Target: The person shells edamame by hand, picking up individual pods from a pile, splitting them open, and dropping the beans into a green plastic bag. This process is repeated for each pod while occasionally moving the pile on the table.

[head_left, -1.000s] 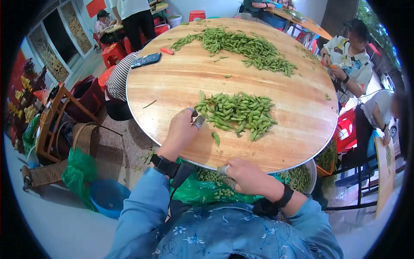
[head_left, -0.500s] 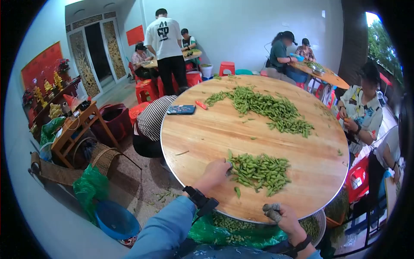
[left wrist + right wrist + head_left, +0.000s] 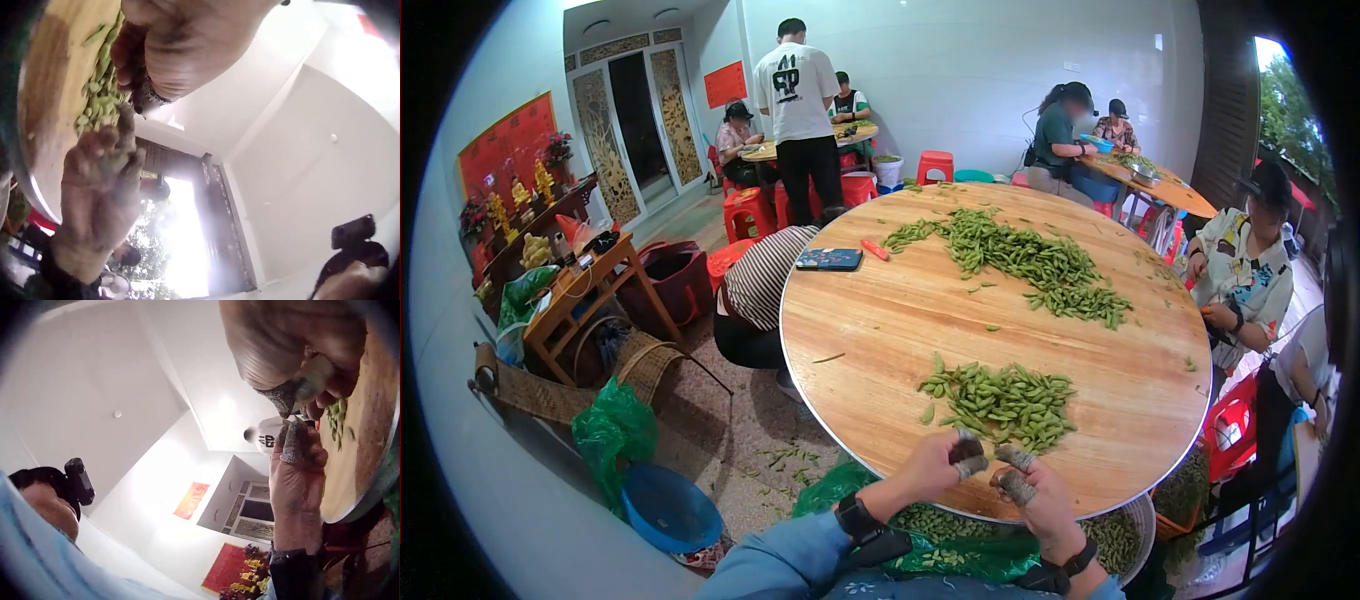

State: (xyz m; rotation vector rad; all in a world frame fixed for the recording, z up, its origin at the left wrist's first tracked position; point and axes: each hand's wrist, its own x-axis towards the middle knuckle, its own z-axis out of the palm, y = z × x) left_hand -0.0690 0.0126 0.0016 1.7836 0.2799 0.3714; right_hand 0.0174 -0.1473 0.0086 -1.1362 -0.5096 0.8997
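My left hand (image 3: 930, 468) and right hand (image 3: 1047, 505) meet over the near edge of the round wooden table, fingertips close together. Grey wraps cover the thumb and a finger of each. In the right wrist view a pale green soybean pod (image 3: 315, 378), blurred, lies in the curled fingers of my right hand. My left thumb and finger pinch at the fingertips of the right; the hands partly hide what is between them. Just beyond the hands is a small pile of green soybean pods (image 3: 1010, 405). One loose pod (image 3: 927, 413) lies left of it.
A larger pod heap (image 3: 1020, 255) covers the far part of the table (image 3: 880, 330). A phone (image 3: 830, 260) and a red object (image 3: 875, 250) lie at its left edge. Below the near edge are a green plastic bag (image 3: 960, 560) and a basket (image 3: 1140, 530). Other people sit around.
My left hand has come back from the pile's left side toward my body and right, meeting the right hand, which has risen slightly. The head view has tilted up from its first frame.
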